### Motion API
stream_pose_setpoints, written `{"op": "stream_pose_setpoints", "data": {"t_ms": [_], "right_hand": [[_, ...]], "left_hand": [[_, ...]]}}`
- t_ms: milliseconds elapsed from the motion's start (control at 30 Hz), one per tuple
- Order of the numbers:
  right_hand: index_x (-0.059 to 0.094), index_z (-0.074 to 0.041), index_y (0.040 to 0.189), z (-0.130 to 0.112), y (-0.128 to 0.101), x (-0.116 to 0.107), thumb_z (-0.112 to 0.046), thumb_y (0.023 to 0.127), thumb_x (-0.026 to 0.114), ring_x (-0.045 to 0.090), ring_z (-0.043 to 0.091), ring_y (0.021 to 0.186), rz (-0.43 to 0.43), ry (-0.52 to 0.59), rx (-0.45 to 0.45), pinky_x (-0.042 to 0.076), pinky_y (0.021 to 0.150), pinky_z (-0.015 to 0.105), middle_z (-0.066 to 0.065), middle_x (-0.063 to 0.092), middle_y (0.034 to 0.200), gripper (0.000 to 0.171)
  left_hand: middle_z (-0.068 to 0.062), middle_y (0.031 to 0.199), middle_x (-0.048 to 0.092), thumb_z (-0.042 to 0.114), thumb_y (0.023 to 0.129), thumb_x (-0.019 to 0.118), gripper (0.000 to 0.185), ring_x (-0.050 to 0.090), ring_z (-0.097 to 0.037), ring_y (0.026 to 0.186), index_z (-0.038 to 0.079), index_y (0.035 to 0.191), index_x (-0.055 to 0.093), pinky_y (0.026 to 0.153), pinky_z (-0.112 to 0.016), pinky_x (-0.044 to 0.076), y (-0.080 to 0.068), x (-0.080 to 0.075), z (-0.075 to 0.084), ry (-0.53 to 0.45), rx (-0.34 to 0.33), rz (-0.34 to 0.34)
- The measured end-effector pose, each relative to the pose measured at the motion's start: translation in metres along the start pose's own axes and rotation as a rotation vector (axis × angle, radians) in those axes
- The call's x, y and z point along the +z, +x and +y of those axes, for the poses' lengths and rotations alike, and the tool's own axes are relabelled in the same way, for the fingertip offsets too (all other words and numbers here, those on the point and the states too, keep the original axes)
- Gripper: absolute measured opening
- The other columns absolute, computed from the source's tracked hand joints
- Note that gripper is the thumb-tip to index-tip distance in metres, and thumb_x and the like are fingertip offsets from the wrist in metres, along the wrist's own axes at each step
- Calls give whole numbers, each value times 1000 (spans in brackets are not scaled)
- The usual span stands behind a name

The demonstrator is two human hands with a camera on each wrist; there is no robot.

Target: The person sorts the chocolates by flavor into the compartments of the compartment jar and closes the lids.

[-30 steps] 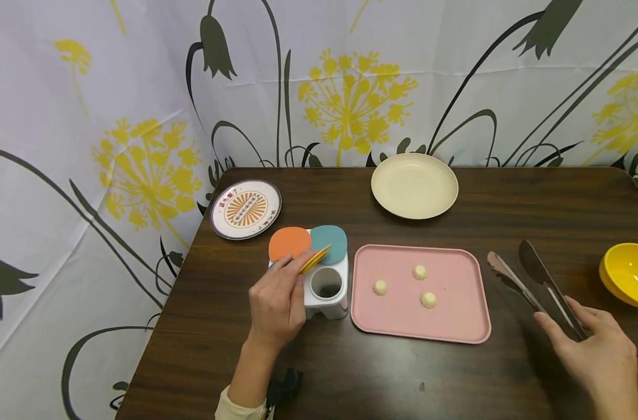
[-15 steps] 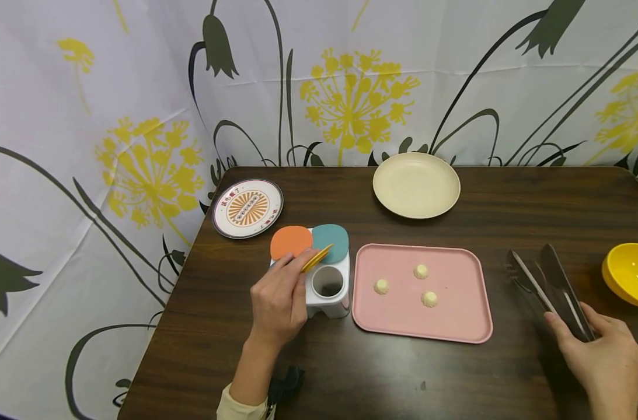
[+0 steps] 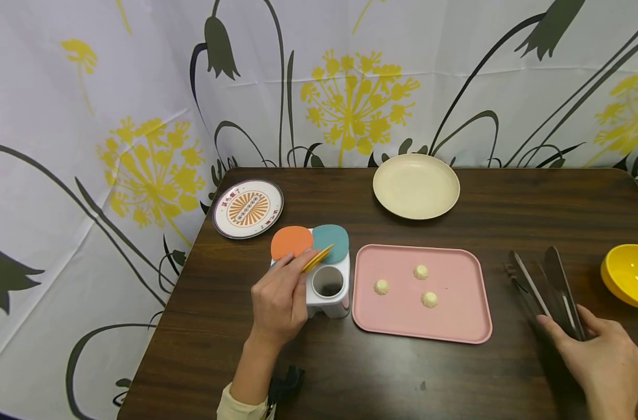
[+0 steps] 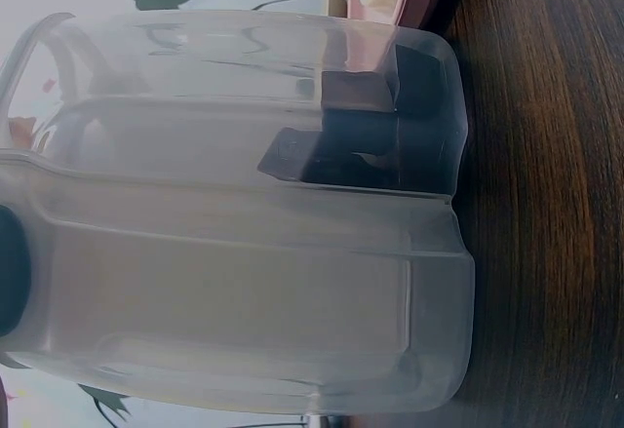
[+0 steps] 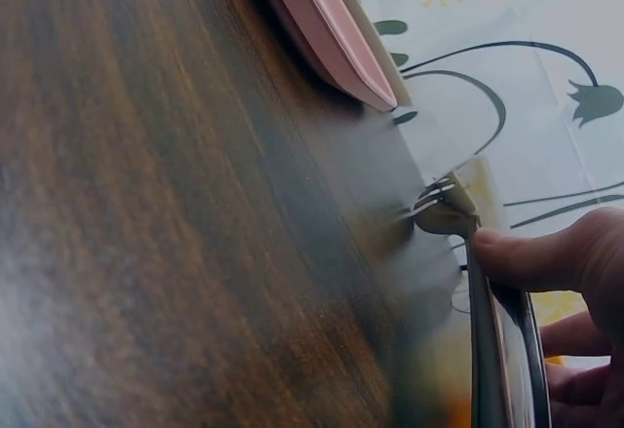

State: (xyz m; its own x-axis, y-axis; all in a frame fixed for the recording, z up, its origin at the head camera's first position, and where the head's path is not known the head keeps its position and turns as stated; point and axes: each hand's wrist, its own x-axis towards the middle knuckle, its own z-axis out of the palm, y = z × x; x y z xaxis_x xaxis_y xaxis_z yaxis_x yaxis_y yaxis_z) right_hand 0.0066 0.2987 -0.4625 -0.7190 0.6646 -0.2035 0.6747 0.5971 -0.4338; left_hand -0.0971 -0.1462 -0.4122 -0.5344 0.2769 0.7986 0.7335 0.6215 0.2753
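Observation:
My left hand [image 3: 279,300] pinches the raised yellow lid [image 3: 319,258] of a seasoning box that has several compartments. An orange lid [image 3: 291,240] and a teal lid [image 3: 331,240] lie flat on its rear part. Below the yellow lid, one round mouth [image 3: 327,282] stands uncovered. The left wrist view shows the box's clear side [image 4: 224,291], with dark shapes behind its upper part. At the right, my right hand [image 3: 602,350] holds metal tongs [image 3: 560,291], arms spread apart with nothing between the tips. One tong tip [image 5: 447,209] looks fork-like in the right wrist view.
Three small pale swirled pieces, one a nearby dollop [image 3: 429,300], sit on a pink tray [image 3: 455,326] between my hands. A cream plate [image 3: 415,186] and a patterned plate [image 3: 247,209] stand at the back. A yellow bowl [image 3: 631,277] is far right.
The tongs' tips have shifted right, and the tongs have turned a little in my right hand, which moved slightly right. My left hand keeps the yellow lid raised, almost still.

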Motion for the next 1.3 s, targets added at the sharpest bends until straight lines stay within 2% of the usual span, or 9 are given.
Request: {"op": "stream_pose_setpoints", "data": {"t_ms": [200, 467, 633, 733, 800, 867, 967, 1133, 1300], "right_hand": [[45, -6, 145, 1, 2, -2, -68, 78, 66, 41, 58, 117, -8, -27, -3, 41, 73, 67, 26, 43, 141, 94], [41, -4, 146, 0, 0, -5, -68, 77, 67, 41, 58, 117, -23, -36, -20, 41, 74, 68, 29, 42, 140, 97], [42, -7, 147, -8, -4, -7, -59, 80, 71, 45, 53, 116, 114, 26, -89, 39, 84, 65, 28, 45, 135, 89], [53, -4, 138, -18, -7, -4, -35, 81, 80, 60, 15, 103, 351, 197, -276, 46, 86, 32, 26, 56, 124, 71], [62, 0, 129, -29, -10, -2, -15, 75, 85, 57, -5, 92, 478, 360, -481, 41, 79, 14, 14, 65, 112, 60], [68, 3, 118, -45, -14, 1, -1, 68, 87, 49, -17, 88, 522, 519, -690, 36, 76, 3, 13, 69, 104, 54], [71, 6, 111, -74, -26, 3, 3, 67, 85, 59, -7, 89, 454, 671, -916, 43, 77, 6, 13, 70, 98, 46], [70, 11, 108, -127, -56, 11, 3, 72, 82, 63, 7, 88, 248, 840, -1185, 50, 77, 13, 23, 67, 95, 39], [67, 11, 112, -170, -85, 18, 3, 75, 80, 65, 19, 92, 16, 960, -1363, 53, 77, 22, 18, 68, 102, 41]], "left_hand": [[-7, 113, 71, 16, 99, 43, 34, 71, -23, 96, 2, 122, 65, 89, -46, 53, 0, 0, 0, 4, 6, 8], [-7, 114, 71, 15, 99, 44, 34, 70, -22, 98, 2, 122, 65, 89, -47, 53, 0, 0, 1, 2, 0, 0], [-7, 114, 71, 14, 98, 45, 34, 70, -22, 98, 3, 123, 64, 89, -47, 53, 0, -1, 1, 0, -9, -6], [-7, 114, 71, 14, 98, 44, 34, 70, -22, 98, 4, 124, 64, 89, -47, 53, 0, -1, 1, -3, -8, -4], [-6, 114, 71, 14, 98, 44, 34, 70, -21, 98, 4, 124, 64, 89, -47, 53, 0, -1, 1, -5, -6, -3], [-6, 114, 71, 15, 99, 44, 34, 70, -21, 99, 4, 124, 64, 89, -47, 53, 1, -1, 1, -6, -4, -2], [-6, 115, 71, 15, 99, 44, 34, 70, -21, 100, 5, 124, 64, 90, -47, 53, 1, -1, 1, -11, -3, -4], [-5, 113, 71, 17, 100, 42, 35, 70, -21, 100, 6, 123, 65, 88, -48, 53, 1, 0, 0, -20, 4, 0], [-5, 114, 71, 18, 99, 42, 36, 69, -21, 101, 7, 123, 67, 87, -49, 54, 1, 0, 0, -30, 10, 3]]}}
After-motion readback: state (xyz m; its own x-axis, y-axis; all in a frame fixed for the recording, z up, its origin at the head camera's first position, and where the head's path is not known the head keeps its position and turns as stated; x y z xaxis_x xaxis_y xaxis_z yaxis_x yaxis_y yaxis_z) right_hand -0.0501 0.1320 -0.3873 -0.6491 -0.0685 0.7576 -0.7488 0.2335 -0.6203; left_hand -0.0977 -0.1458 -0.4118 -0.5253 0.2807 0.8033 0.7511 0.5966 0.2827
